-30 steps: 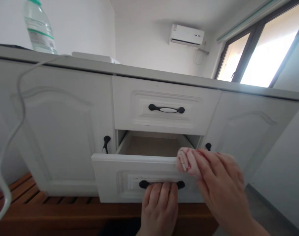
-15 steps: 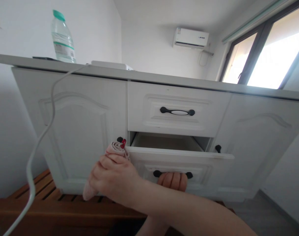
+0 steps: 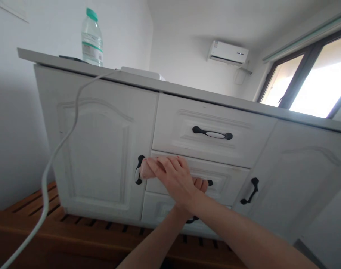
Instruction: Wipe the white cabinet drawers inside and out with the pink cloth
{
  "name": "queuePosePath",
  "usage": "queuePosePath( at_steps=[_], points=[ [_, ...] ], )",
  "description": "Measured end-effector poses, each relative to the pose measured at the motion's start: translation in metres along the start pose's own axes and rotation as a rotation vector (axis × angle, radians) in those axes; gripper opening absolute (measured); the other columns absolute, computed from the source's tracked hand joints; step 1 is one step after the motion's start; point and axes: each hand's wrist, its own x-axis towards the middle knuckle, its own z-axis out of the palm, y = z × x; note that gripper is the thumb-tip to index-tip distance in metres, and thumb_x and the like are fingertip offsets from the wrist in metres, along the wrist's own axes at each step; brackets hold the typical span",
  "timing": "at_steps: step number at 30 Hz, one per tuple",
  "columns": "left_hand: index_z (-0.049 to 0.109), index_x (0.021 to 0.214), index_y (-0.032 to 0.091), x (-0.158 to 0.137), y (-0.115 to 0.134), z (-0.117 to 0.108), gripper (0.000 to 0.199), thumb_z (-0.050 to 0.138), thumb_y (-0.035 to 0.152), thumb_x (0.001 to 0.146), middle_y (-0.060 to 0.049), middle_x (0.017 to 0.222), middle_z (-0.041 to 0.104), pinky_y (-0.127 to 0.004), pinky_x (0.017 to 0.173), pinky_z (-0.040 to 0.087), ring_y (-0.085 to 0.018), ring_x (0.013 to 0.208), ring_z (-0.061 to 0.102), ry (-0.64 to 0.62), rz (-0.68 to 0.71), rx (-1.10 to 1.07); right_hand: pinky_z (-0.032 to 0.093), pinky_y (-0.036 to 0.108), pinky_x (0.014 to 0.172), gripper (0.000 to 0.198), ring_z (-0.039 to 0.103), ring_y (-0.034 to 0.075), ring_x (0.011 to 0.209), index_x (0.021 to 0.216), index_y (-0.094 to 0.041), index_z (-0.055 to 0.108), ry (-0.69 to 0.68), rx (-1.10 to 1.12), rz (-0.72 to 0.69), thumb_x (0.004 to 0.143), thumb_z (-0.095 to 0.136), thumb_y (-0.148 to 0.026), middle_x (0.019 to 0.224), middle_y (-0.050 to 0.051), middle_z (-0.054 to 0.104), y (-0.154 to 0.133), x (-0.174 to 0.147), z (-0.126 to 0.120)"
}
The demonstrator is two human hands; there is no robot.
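Note:
My forearms cross in front of the white cabinet, the right one on top. The right hand point(image 3: 174, 177) is closed around a rolled pink towel point(image 3: 146, 169), whose end sticks out at the left beside the black door handle point(image 3: 139, 170). Behind it, my left hand point(image 3: 201, 184) is mostly hidden; its curled fingers are on the handle point(image 3: 210, 183) of the middle drawer point(image 3: 226, 179). That drawer is closed, flush with the cabinet front.
On the cabinet top point(image 3: 187, 89) are a water bottle point(image 3: 92, 41), a dark flat object point(image 3: 73, 58) and a white box point(image 3: 140, 73). A white cable point(image 3: 61, 144) hangs down at the left. Below is a slatted wooden bench point(image 3: 83, 239).
The middle drawer has gone from pulled out to closed, my left hand staying on its handle. My right hand with the towel has moved right, and the view has shifted.

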Motion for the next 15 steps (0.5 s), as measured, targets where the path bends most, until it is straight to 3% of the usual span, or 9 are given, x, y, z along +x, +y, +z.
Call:
queuePosePath(
  at_steps=[3,7,9,11,15],
  points=[
    [0.063,0.120,0.024,0.002,0.001,-0.002,0.031,0.060,0.035,0.091,0.000,0.111,0.071,-0.037,0.104,0.041,-0.019,0.105,0.060,-0.091,0.003,-0.013,0.044,0.042,0.086,0.048,0.055,0.022,0.106,0.147,-0.033,0.041,0.124,-0.237,-0.079,0.102,0.040,-0.017,0.125,0.006,0.064,0.016,0.022,0.008],
    [0.052,0.140,0.022,-0.023,0.010,-0.016,0.050,0.056,0.042,0.094,-0.008,0.140,0.060,-0.042,0.111,0.038,-0.026,0.130,0.053,-0.115,-0.074,-0.021,0.041,0.040,0.088,0.040,0.051,0.020,0.118,0.142,-0.029,0.049,0.165,-0.288,-0.131,0.106,0.035,-0.022,0.129,0.005,0.062,0.024,0.038,0.033],
    [0.056,0.137,0.023,-0.052,0.019,-0.026,0.044,0.054,0.031,0.094,-0.006,0.135,0.064,-0.039,0.113,0.037,-0.024,0.129,0.055,-0.134,-0.135,-0.094,0.040,0.041,0.090,0.039,0.050,0.021,0.119,0.142,-0.028,0.049,0.161,-0.284,-0.119,0.106,0.034,-0.023,0.128,0.005,0.062,0.021,0.037,0.044],
    [0.067,0.120,0.030,-0.092,0.029,-0.038,0.033,0.058,0.029,0.089,0.001,0.120,0.071,-0.036,0.109,0.041,-0.021,0.118,0.061,-0.139,-0.128,-0.134,0.039,0.043,0.090,0.038,0.049,0.021,0.118,0.142,-0.030,0.048,0.167,-0.279,-0.095,0.106,0.038,-0.025,0.128,0.005,0.063,0.018,0.033,0.052],
    [0.053,0.141,0.033,-0.189,0.059,-0.052,0.061,0.066,0.036,0.082,0.000,0.144,0.060,-0.032,0.104,0.045,-0.020,0.133,0.053,-0.316,-0.172,-0.124,0.035,0.043,0.086,0.032,0.049,0.021,0.110,0.136,-0.031,0.052,0.170,-0.271,-0.089,0.104,0.047,-0.028,0.120,0.004,0.066,0.012,0.012,0.063]
  ],
)
